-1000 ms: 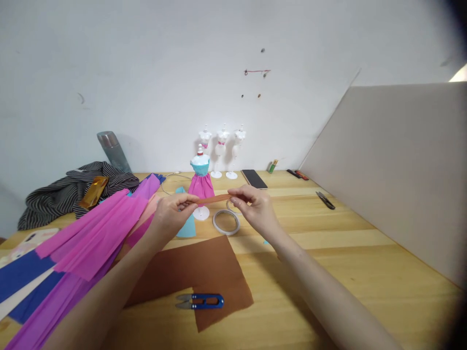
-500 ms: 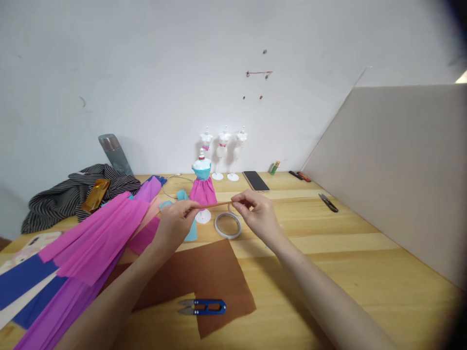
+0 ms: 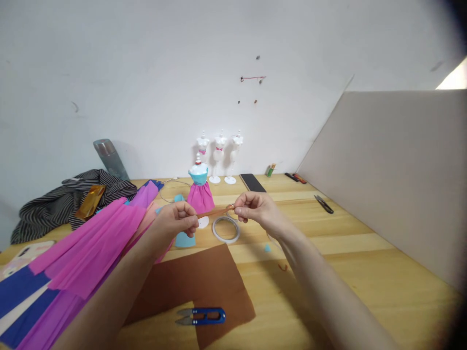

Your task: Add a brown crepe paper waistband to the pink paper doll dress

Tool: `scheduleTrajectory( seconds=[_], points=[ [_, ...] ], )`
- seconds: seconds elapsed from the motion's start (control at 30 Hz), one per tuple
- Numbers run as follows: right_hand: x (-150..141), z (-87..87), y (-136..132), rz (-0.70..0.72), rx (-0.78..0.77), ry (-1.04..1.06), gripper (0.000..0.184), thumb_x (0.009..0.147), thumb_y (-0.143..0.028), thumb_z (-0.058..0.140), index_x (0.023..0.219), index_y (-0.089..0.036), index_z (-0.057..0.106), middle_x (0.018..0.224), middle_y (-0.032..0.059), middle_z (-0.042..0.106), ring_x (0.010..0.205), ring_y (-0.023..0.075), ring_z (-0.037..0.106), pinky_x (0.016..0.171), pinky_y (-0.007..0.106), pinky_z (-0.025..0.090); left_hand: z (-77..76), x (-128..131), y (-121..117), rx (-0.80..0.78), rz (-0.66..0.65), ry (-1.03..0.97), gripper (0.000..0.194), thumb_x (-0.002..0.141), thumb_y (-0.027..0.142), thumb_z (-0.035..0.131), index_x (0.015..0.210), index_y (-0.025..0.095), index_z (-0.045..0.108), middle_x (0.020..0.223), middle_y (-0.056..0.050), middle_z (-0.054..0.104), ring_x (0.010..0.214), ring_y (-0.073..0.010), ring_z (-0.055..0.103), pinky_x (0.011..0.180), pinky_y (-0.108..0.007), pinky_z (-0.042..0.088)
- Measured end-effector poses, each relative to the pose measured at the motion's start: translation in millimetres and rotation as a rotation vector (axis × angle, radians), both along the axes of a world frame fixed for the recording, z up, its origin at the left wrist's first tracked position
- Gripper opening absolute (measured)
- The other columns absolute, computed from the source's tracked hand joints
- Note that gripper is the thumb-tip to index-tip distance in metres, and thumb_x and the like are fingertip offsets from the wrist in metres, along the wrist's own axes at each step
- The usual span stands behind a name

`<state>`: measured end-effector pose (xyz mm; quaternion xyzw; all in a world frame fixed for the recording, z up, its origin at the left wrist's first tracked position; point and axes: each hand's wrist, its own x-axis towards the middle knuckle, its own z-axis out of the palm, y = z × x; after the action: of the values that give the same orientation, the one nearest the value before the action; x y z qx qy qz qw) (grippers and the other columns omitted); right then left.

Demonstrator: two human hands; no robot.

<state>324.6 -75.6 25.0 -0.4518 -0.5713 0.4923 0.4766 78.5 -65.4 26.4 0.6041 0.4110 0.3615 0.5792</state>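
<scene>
1. Mid-frame, just left of and below center: orange-brown strip (image 3: 215, 212) runs roughly level between both hands, held above the table (image 3: 365, 282).
2. Left hand (image 3: 177, 221): narrow thumb-and-finger pinch on the strip's left end.
3. Right hand (image 3: 255, 210): narrow pinch on the right end, which looks bunched; exact fold too small to tell.
4. Behind the strip: mini dress form (image 3: 199, 177) in turquoise top and magenta skirt, upright; white base partly hidden by left fingers.
5. Just below the strip in frame: white tape roll (image 3: 216, 236), flat. Turquoise piece (image 3: 185, 240) near left fingers.
6. Lower center: brown sheet (image 3: 206, 277), notched at bottom edge. Blue thread snips (image 3: 207, 316) lie across the notch's side, blades pointing left.
7. Right of center, near right forearm: orange scrap (image 3: 282, 268) and small turquoise scrap (image 3: 267, 248).
8. Left side: pink fabric (image 3: 95, 238) over blue and purple lengths; striped cloth (image 3: 47, 204) beyond.
9. Back, by the wall: three white dress forms (image 3: 219, 153); phone (image 3: 252, 183) to their right.
</scene>
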Motion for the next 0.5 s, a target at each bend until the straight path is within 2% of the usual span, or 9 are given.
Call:
scheduleTrajectory(
  seconds=[0.13,0.27,0.4,0.5],
  points=[
    [3,2.4,12,0.083,-0.027,0.006,0.028,0.06,-0.035,0.08,0.064,-0.016,0.06,0.049,-0.0023,0.057,0.046,0.0084,0.049,0.048,0.024,0.038,-2.3,-6,5,0.007,0.021,-0.023,0.021,0.069,0.03,0.073,0.072,0.015,0.057,0.058,0.003,0.061,0.05,-0.0075,0.053,0.051,-0.021,0.044],
    [3,2.7,30,0.147,0.001,0.054,0.027,0.06,-0.034,0.08,0.067,-0.016,0.062,0.054,-0.0004,0.061,0.047,0.0085,0.05,0.048,0.023,0.038,-2.5,-11,12,0.06,0.086,0.014,0.02,0.068,0.03,0.072,0.072,0.015,0.058,0.06,0.002,0.063,0.052,-0.0089,0.056,0.054,-0.023,0.046],
    [-3,3.5,44,0.142,0.048,0.066,0.022,0.062,-0.031,0.078,0.07,-0.017,0.062,0.062,0.0009,0.065,0.05,0.0084,0.051,0.049,0.023,0.039,0.3,-10,19,0.113,0.203,0.025,0.018,0.064,0.028,0.072,0.069,0.016,0.059,0.063,0.001,0.064,0.052,-0.0092,0.058,0.056,-0.023,0.046],
    [-11,3.5,52,0.122,0.101,0.046,0.018,0.063,-0.029,0.075,0.068,-0.017,0.062,0.059,0.0001,0.064,0.052,0.0095,0.052,0.052,0.025,0.04,3.2,-6,22,0.114,0.303,-0.085,0.017,0.059,0.025,0.071,0.063,0.015,0.059,0.072,-0.001,0.069,0.05,-0.0072,0.057,0.055,-0.023,0.045]
  ],
)
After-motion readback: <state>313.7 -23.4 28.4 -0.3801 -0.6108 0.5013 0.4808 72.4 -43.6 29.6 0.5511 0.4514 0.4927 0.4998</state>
